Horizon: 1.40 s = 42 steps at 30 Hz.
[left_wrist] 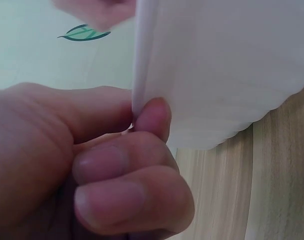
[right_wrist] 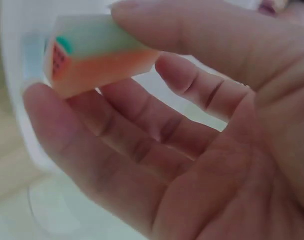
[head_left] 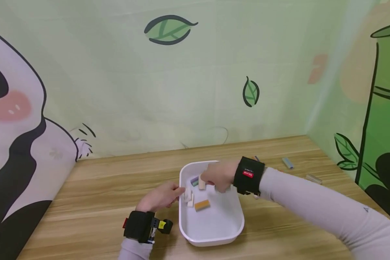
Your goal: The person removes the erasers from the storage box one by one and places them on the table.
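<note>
A white plastic tray (head_left: 211, 227) stands on the table. At its left side my left hand (head_left: 160, 196) pinches the rim between thumb and index finger; in the left wrist view its other fingers (left_wrist: 127, 200) are curled below. Over the far part of the tray, my right hand (head_left: 221, 175) holds a small rectangular block (right_wrist: 99, 60) between thumb and fingers. That block has a pale green top, an orange side and a watermelon-like print on its end. Inside the tray lie an orange block (head_left: 202, 205), a purple-and-green block (head_left: 194, 181) and pale blocks (head_left: 190, 200) by the left wall.
On the wooden table (head_left: 117, 202), right of the tray, lie a blue-grey block (head_left: 287, 163) and a pale brownish block (head_left: 313, 178). Other small pieces show partly behind the right wrist. A printed backdrop (head_left: 198, 90) rises along the table's back edge.
</note>
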Tool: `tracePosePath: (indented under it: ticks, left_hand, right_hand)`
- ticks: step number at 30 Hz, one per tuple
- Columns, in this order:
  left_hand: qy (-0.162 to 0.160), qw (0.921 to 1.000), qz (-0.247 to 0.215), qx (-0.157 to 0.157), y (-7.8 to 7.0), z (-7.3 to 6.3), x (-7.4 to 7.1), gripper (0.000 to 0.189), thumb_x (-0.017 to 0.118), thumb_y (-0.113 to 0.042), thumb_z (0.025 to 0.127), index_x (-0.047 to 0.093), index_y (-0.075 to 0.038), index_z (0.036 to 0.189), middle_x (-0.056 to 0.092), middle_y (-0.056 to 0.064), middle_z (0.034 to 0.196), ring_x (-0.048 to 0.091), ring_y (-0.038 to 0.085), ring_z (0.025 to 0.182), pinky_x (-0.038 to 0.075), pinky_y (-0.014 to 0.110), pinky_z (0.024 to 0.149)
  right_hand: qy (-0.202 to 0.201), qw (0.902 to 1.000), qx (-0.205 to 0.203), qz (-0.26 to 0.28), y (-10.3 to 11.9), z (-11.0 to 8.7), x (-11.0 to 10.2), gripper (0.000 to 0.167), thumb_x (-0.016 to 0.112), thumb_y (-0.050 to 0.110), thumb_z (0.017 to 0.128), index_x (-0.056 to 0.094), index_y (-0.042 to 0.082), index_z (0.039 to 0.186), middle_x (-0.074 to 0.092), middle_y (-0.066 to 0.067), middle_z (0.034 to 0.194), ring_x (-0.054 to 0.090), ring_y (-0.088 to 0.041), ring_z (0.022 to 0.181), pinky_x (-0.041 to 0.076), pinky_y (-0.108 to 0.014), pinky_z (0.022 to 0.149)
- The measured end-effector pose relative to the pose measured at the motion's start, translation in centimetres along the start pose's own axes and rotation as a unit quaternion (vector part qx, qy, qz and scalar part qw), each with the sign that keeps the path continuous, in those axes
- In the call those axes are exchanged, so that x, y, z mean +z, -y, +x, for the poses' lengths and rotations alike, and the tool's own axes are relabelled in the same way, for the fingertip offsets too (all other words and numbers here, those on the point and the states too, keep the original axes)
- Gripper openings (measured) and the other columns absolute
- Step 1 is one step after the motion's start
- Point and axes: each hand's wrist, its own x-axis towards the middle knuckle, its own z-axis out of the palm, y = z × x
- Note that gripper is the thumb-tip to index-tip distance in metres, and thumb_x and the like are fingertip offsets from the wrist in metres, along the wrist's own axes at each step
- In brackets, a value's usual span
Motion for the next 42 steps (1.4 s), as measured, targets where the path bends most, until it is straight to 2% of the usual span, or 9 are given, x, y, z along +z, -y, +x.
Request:
tracePosePath:
  ticks: [5, 9, 15, 19, 22, 27, 31, 36, 42]
  left_hand:
    - [-0.003, 1.0000, -0.001, 0.002, 0.0, 0.0, 0.0, 0.029, 0.047, -0.023, 0.104, 0.065, -0.001, 0.096, 0.040, 0.000, 0.062, 0.035, 0.014, 0.050, 0.027, 0.026, 0.050]
    - [-0.002, 1.0000, 0.001, 0.005, -0.1, 0.0, 0.0, 0.029, 0.046, -0.022, 0.104, 0.065, -0.001, 0.096, 0.040, 0.000, 0.062, 0.035, 0.013, 0.050, 0.027, 0.026, 0.050]
    - [0.000, 1.0000, 0.007, -0.006, -0.2, -0.1, 0.1, 0.029, 0.047, -0.024, 0.104, 0.065, -0.002, 0.095, 0.040, 0.000, 0.061, 0.034, 0.014, 0.049, 0.026, 0.026, 0.049]
    - [0.000, 0.9999, 0.009, -0.013, -0.2, -0.1, 0.1, 0.030, 0.047, -0.025, 0.104, 0.065, -0.002, 0.095, 0.039, 0.000, 0.061, 0.035, 0.014, 0.049, 0.026, 0.026, 0.050]
    - [0.000, 0.9998, 0.012, -0.014, -0.2, 0.0, 0.2, 0.031, 0.047, -0.025, 0.104, 0.065, -0.003, 0.094, 0.039, 0.000, 0.061, 0.035, 0.014, 0.050, 0.026, 0.027, 0.050]
    - [0.003, 0.9999, 0.006, -0.014, -0.2, 0.0, 0.0, 0.030, 0.048, -0.026, 0.104, 0.065, -0.002, 0.096, 0.039, 0.000, 0.062, 0.035, 0.014, 0.050, 0.026, 0.026, 0.050]
    - [0.004, 0.9999, 0.004, -0.013, -0.2, 0.0, 0.2, 0.030, 0.048, -0.026, 0.104, 0.065, -0.002, 0.096, 0.039, 0.000, 0.061, 0.035, 0.014, 0.049, 0.026, 0.026, 0.050]
    - [0.003, 0.9999, 0.011, -0.011, -0.1, 0.0, 0.2, 0.031, 0.048, -0.027, 0.104, 0.066, -0.003, 0.095, 0.040, 0.000, 0.061, 0.036, 0.015, 0.050, 0.027, 0.026, 0.051]
    - [0.003, 0.9998, 0.013, -0.015, 0.0, 0.0, 0.1, 0.031, 0.048, -0.027, 0.104, 0.066, -0.003, 0.099, 0.042, 0.000, 0.063, 0.037, 0.015, 0.050, 0.029, 0.026, 0.051]
  right_hand:
    - [-0.027, 0.9994, 0.003, 0.022, -3.0, -2.1, -2.6, 0.026, 0.063, -0.012, 0.082, 0.051, 0.011, 0.084, 0.045, 0.001, 0.075, 0.046, -0.016, 0.071, 0.036, -0.026, 0.061]
    - [-0.040, 0.9985, 0.036, 0.012, -6.8, -3.8, -3.3, 0.026, 0.064, -0.011, 0.080, 0.051, 0.010, 0.087, 0.049, -0.001, 0.078, 0.048, -0.017, 0.071, 0.038, -0.026, 0.059]
    - [-0.043, 0.9931, 0.107, 0.024, -12.6, -5.1, -1.0, 0.025, 0.065, -0.010, 0.079, 0.055, 0.009, 0.090, 0.053, -0.004, 0.082, 0.050, -0.019, 0.070, 0.039, -0.027, 0.056]
    - [-0.054, 0.9909, 0.121, 0.028, -15.7, -5.1, 1.5, 0.025, 0.063, -0.012, 0.074, 0.057, 0.008, 0.088, 0.051, -0.004, 0.081, 0.048, -0.021, 0.071, 0.037, -0.028, 0.056]
    - [-0.057, 0.9897, 0.125, 0.040, -17.4, -5.0, 3.2, 0.023, 0.062, -0.011, 0.074, 0.057, 0.007, 0.087, 0.050, -0.004, 0.080, 0.047, -0.021, 0.071, 0.037, -0.028, 0.057]
    - [-0.075, 0.9860, 0.139, 0.054, -19.2, -4.8, 5.0, 0.023, 0.061, -0.013, 0.074, 0.057, 0.006, 0.087, 0.051, -0.003, 0.079, 0.047, -0.020, 0.070, 0.036, -0.028, 0.059]
    - [-0.082, 0.9815, 0.160, 0.065, -20.1, -4.7, 6.2, 0.024, 0.065, -0.011, 0.072, 0.057, 0.006, 0.087, 0.052, -0.004, 0.079, 0.047, -0.021, 0.070, 0.037, -0.029, 0.059]
    - [-0.073, 0.9733, 0.201, 0.084, -20.7, -4.4, 7.4, 0.024, 0.068, -0.005, 0.074, 0.059, 0.008, 0.091, 0.054, -0.007, 0.084, 0.050, -0.023, 0.074, 0.040, -0.032, 0.060]
    - [-0.080, 0.9673, 0.218, 0.103, -21.1, -4.1, 8.0, 0.024, 0.067, -0.005, 0.075, 0.060, 0.009, 0.093, 0.056, -0.008, 0.087, 0.051, -0.024, 0.075, 0.041, -0.035, 0.061]
